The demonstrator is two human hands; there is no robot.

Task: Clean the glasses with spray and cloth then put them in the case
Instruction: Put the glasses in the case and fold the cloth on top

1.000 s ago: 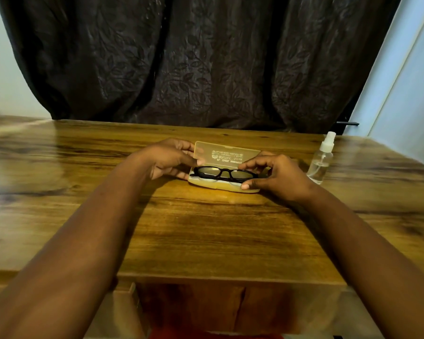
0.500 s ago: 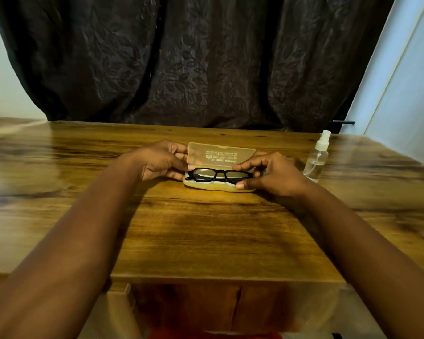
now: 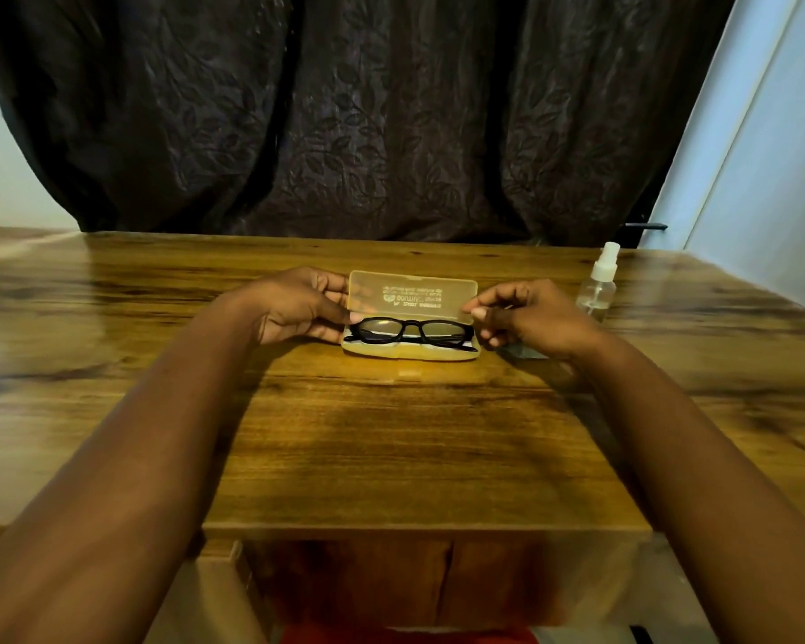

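Observation:
Black-framed glasses lie folded inside the open, pale yellow translucent case at the middle of the wooden table. The case lid stands up behind them. My left hand grips the case's left end, thumb on the lid's edge and fingers by the base. My right hand has curled fingers, and its thumb and forefinger pinch at the lid's lower right corner, off the glasses. A clear spray bottle with a white nozzle stands just right of that hand. A grey scrap, perhaps the cloth, peeks out under my right hand.
A dark patterned curtain hangs behind the table's far edge. A pale wall or door rises at the right. The table's near edge has a recess at its centre, with something red below it.
My right hand has let go of the glasses' right end and shifted up to the lid's right corner. The glasses now lie settled in the case. My left hand stays on the case's left end.

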